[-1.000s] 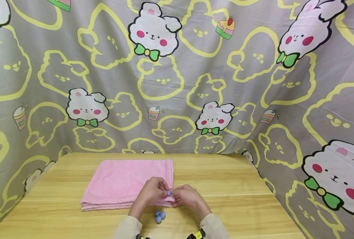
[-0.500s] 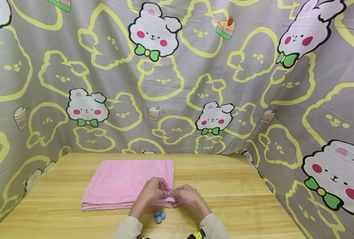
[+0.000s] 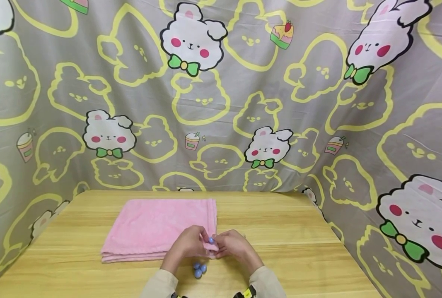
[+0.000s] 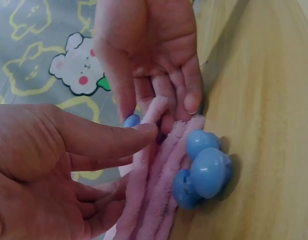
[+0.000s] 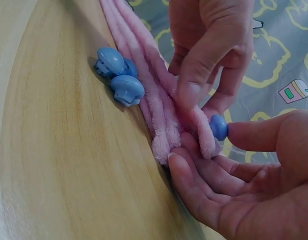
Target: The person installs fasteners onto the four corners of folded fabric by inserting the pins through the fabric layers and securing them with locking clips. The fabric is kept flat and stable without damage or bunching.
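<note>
Between the two hands, at the near right corner of the folded pink cloth [image 3: 161, 223], a blue clip [image 5: 220, 127] sits against a lifted layer. The right hand [image 3: 235, 244] has it pinched: thumb on the clip's rounded face, fingers behind the layer, so the grip is narrow, with cloth caught inside. Just beside that pinch, the left hand [image 3: 192, 242] nips the same layer between thumb and fingers.

What's different from half a second ago is the left hand: its thumb has drawn off the clip and down the cloth, leaving more of the blue face and the corner below showing. The right hand looks much as it was. To me that suggests the right hand now has charge of the clip while the left mainly steadies the cloth. Whether the clip has fastened I can't tell; its back is hidden.

On the near side of the grip, slightly left, three more blue clips [image 3: 198, 273] lie bunched on the wooden table [image 3: 288, 236], untouched.
</note>
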Tool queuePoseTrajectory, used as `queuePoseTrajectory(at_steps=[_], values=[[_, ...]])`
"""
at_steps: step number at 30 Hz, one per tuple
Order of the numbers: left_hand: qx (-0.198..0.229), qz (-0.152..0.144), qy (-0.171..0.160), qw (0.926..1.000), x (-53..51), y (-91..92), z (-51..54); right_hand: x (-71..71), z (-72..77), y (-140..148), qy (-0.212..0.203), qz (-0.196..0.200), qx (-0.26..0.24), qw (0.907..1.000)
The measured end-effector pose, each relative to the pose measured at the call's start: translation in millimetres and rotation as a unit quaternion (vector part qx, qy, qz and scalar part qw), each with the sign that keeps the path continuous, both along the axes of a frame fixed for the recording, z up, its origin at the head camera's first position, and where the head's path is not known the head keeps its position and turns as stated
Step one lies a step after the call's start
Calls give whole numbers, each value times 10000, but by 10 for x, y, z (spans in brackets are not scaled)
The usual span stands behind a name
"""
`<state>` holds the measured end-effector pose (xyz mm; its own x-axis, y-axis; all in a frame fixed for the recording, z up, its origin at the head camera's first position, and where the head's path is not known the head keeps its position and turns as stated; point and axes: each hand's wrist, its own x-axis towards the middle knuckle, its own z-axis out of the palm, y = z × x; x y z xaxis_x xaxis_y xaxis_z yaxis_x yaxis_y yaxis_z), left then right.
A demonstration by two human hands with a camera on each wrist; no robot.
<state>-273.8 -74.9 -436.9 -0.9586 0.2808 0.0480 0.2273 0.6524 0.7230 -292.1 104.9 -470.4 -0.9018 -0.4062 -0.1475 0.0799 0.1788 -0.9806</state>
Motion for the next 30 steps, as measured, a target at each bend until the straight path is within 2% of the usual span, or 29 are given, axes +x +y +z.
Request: queuePoseTrajectory(at_steps=[4, 8, 13, 16, 19, 25, 28, 30], values=[[-148, 48, 90, 9998, -2, 4, -37, 3, 0, -3, -30, -42, 13, 10000], [-204, 146, 407, 9989, -24, -14, -62, 6, -7, -7, -35, -54, 1, 10000], [9, 295, 559, 9980, -60, -71, -52, 10, -9, -9, -104, -158, -50, 9998], [209, 609, 569, 9963, -93, -141, -26, 9, -8, -11, -196, -230, -84, 9995], [307, 1071, 671, 9915, -135, -239, 0, 8, -13, -14, -246, -252, -95, 9993], [653, 1998, 1015, 9724, -205, -475, 33, 8, -15, -20, -241, -226, -107, 9994], [800, 2300, 1096, 9637, -226, -592, 31, 5, -13, -17, -247, -212, -76, 9994], [851, 2422, 1080, 9604, -237, -668, 21, 2, -8, -15, -235, -214, -42, 9995]])
